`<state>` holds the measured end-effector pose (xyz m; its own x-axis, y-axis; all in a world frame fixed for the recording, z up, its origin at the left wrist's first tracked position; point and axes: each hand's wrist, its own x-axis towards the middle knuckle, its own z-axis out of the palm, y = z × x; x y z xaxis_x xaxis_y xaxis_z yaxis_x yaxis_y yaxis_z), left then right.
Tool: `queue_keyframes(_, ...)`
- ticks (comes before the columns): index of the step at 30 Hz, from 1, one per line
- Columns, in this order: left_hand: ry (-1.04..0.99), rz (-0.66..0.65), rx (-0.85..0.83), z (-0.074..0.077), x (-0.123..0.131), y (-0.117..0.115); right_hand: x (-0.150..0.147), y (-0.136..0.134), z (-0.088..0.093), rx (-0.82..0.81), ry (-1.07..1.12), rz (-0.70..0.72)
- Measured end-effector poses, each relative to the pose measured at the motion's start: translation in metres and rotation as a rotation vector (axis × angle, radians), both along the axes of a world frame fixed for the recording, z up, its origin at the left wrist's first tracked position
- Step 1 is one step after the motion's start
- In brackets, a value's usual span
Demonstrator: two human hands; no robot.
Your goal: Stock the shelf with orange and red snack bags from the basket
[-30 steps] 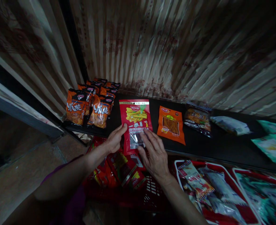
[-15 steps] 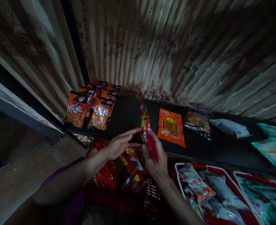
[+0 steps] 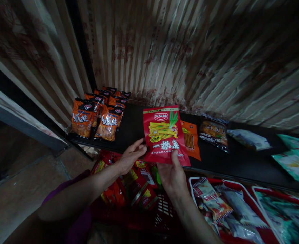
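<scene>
Facing pleated curtain (image 3: 129, 51) behind black shelf (image 3: 132, 127). Resting left hand (image 3: 129, 158) at left edge of red packet (image 3: 162, 134), leaving unclear whether gripping or only touching. Pinching lower edge with right hand (image 3: 174, 176), thumb in front; pointing long axis upward from that nearer grip, over shelf front, partly covering orange packet (image 3: 194, 140) at right.

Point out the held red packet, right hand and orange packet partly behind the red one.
Held red packet (image 3: 164, 135), head view: middle of front.
Right hand (image 3: 172, 176), head view: its middle.
Orange packet (image 3: 192, 141), head view: uncovered right part.
</scene>
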<state>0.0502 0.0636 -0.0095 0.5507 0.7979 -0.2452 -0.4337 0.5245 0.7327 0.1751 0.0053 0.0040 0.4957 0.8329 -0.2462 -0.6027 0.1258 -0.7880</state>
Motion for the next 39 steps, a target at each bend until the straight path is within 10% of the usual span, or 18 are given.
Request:
queue_keyframes(14, 0.018, 0.144, 0.015, -0.001, -0.007, 0.013, 0.0, 0.004, -0.006, -0.128, 0.272, 0.09)
queue_keyframes(39, 0.268, 0.378, 0.154, -0.013, -0.015, 0.034, -0.001, 0.009, -0.018, -0.2, -0.016, 0.073)
